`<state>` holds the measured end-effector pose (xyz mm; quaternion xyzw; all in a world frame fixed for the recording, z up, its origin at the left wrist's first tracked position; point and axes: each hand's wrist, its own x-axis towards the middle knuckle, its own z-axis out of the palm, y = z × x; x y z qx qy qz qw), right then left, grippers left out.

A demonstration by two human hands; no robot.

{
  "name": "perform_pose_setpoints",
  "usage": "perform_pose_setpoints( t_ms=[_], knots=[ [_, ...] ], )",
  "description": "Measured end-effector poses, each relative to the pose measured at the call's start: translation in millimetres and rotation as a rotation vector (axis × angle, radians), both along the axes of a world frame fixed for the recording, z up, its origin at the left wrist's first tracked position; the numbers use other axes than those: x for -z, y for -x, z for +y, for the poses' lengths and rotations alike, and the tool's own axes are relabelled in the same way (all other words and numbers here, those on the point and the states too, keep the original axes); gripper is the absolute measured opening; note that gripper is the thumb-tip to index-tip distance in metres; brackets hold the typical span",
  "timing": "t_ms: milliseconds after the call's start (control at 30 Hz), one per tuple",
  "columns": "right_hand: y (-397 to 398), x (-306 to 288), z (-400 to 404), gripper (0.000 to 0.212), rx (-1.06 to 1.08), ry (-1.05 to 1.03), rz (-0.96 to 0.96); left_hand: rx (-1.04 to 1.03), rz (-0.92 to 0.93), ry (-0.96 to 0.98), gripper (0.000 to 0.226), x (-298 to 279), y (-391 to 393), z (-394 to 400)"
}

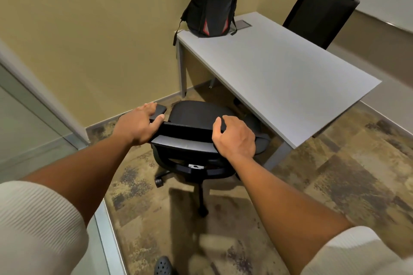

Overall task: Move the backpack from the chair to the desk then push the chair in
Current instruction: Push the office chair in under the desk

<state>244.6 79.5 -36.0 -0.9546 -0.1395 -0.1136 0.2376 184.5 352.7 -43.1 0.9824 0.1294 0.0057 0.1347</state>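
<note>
Backpack point(212, 0) upright on far corner of worktop point(279, 73), against wall. Left hand point(138, 126) and right hand point(234, 137) apart, both gripping top of chair point(196, 118) backrest, seat just at worktop's edge.

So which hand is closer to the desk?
Right. The right hand grips the chair back on the side by the desk; the left hand holds the far side, nearer the wall.
</note>
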Motion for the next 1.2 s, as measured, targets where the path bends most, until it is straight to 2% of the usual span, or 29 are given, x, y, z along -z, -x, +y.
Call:
perform_pose_setpoints(
  t_ms=[300, 500, 600, 700, 967, 1200],
  knots=[
    [-36, 0, 64, 0.064, 0.082, 0.197, 0.122, 0.076, 0.036, -0.039, 0.054, -14, -48, 56],
    [-61, -1, 98, 0.065, 0.108, 0.228, 0.172, 0.090, 0.050, -0.035, 0.053, -18, -78, 90],
    [-73, 0, 112, 0.060, 0.136, 0.170, 0.163, 0.115, 0.012, -0.018, 0.050, -18, -93, 104],
    [-87, -1, 126, 0.055, 0.162, 0.115, 0.137, 0.138, 0.005, -0.019, 0.053, -17, -110, 118],
    [-131, -4, 160, 0.069, 0.096, 0.309, 0.253, 0.167, 0.025, -0.016, 0.059, -16, -155, 157],
    [-158, -3, 189, 0.073, 0.111, 0.361, 0.308, 0.191, 0.030, -0.019, 0.059, -13, -193, 189]
  ],
)
